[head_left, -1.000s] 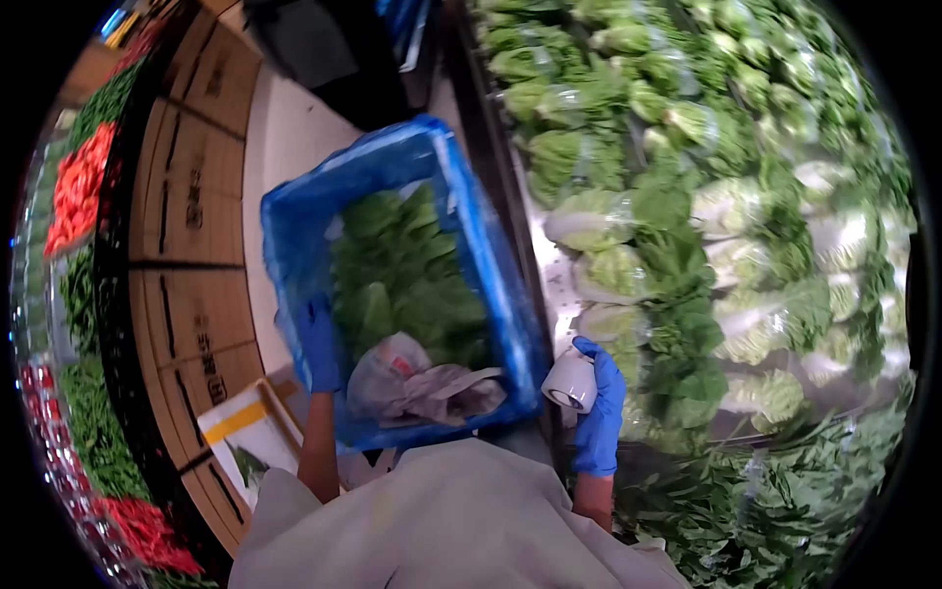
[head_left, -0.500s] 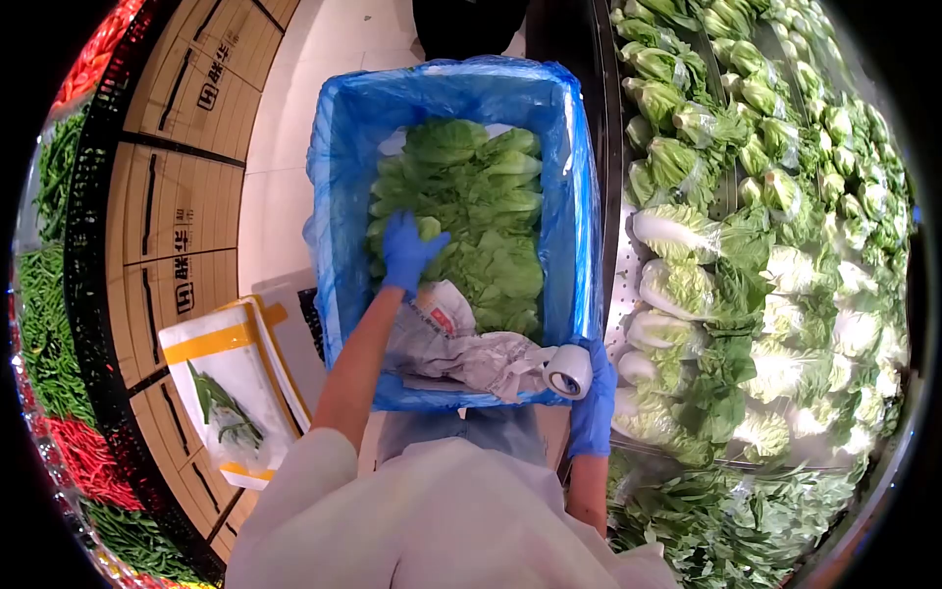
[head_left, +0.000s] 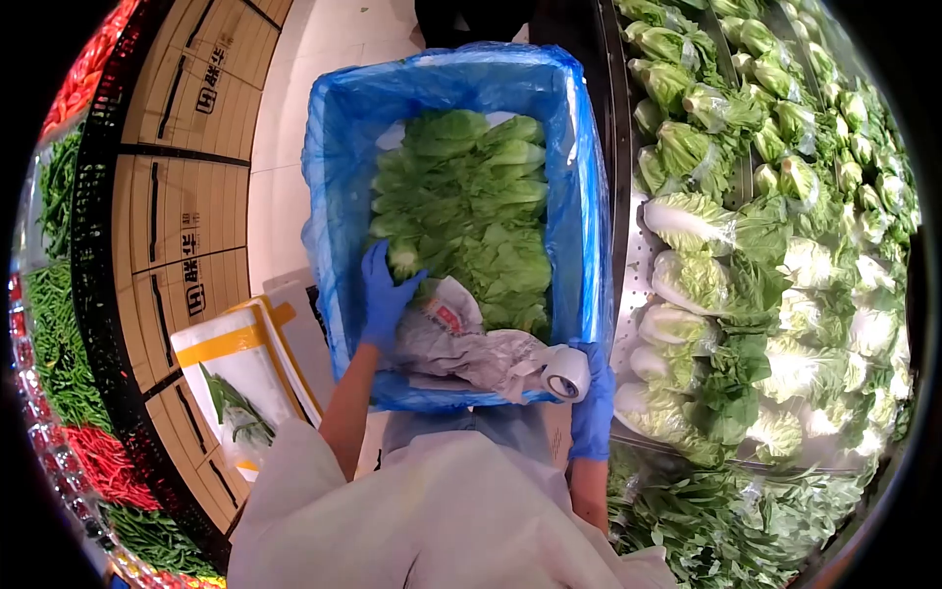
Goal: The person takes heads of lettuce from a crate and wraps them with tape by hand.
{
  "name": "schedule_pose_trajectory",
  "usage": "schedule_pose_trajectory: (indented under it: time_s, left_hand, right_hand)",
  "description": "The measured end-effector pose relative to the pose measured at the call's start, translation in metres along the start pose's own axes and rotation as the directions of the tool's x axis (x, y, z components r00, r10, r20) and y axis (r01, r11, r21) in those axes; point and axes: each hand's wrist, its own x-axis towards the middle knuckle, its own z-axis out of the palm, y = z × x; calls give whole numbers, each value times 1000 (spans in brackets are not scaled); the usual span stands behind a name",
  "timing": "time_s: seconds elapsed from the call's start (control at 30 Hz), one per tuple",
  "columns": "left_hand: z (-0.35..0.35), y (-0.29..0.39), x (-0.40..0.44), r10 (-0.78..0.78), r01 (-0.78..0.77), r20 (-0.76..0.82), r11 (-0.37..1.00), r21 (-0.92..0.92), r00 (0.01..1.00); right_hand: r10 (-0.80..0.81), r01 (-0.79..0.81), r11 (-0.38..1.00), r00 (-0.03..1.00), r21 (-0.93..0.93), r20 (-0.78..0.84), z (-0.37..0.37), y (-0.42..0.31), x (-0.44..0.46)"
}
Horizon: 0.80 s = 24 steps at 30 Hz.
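Observation:
Leafy green lettuce (head_left: 481, 211) lies in rows inside a blue bin lined with blue plastic (head_left: 329, 177). My left hand (head_left: 386, 299), blue-gloved, is at the bin's left side. Its fingers and thumb are spread around the pale cut end of a lettuce head (head_left: 403, 260). Crumpled grey-white paper (head_left: 461, 339) with a red patch covers the near end of the lettuce. At the near right corner, my right hand (head_left: 594, 398), also gloved, is closed on a white tape roll (head_left: 566, 373); its fingers are mostly hidden behind the roll.
On the right, a shelf holds wrapped Chinese cabbages (head_left: 687, 280) and loose leafy greens (head_left: 726, 510). White foam lids (head_left: 231, 344) with yellow tape lean at the left, leaves on top. Brown cartons (head_left: 186, 216) line the left, below chillies (head_left: 59, 344). Someone's dark clothing (head_left: 471, 20) shows beyond the bin.
My left hand has drawn back toward me and slightly left, from over the lettuce to the near side of one head. My right hand and the tape roll stay almost in place.

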Motion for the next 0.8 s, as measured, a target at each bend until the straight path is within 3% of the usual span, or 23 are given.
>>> schedule_pose_trajectory:
  time_s: [0.13, 0.23, 0.3, 0.4, 0.5, 0.53, 0.57, 0.63, 0.77, 0.8]
  left_hand:
    - [-35, 29, 1, 54, -51, -80, 998, 37, 995]
    - [-33, 38, 20, 185, -242, 160, 821, 517, 970]
    - [-14, 48, 40, -136, -198, 433, 742, 641, 891]
    - [33, 9, 52, -115, -328, 599, 748, 577, 793]
    - [49, 19, 97, -170, -227, 589, 812, 538, 790]
    - [57, 24, 116, 54, -298, 476, 840, 454, 878]
    - [63, 30, 138, 270, -388, 321, 833, 394, 908]
    - [78, 52, 187, 386, -451, 273, 859, 241, 881]
    - [136, 51, 250, 562, -627, 299, 751, 207, 771]
    - [142, 46, 256, 495, -652, 461, 701, 289, 736]
  right_hand:
    - [17, -17, 999, 1000, 28, -15, -1, -1, 9]
    - [69, -67, 995, 998, 72, -13, 6, -10, 12]
    - [64, -67, 992, 997, 105, 31, 9, -8, 16]
    - [35, -44, 989, 997, 145, 67, 19, -12, 21]
    - [124, -127, 987, 992, 98, 34, 31, -26, 20]
    - [7, -8, 999, 1000, 34, 22, 33, -19, 22]
    - [55, -59, 996, 997, 61, 55, 34, -15, 27]
    - [97, -107, 989, 991, 101, 92, 35, -7, 37]
    - [54, -69, 977, 995, 200, 80, 38, 6, 46]
    - [69, -80, 968, 996, 237, 56, 38, 5, 45]
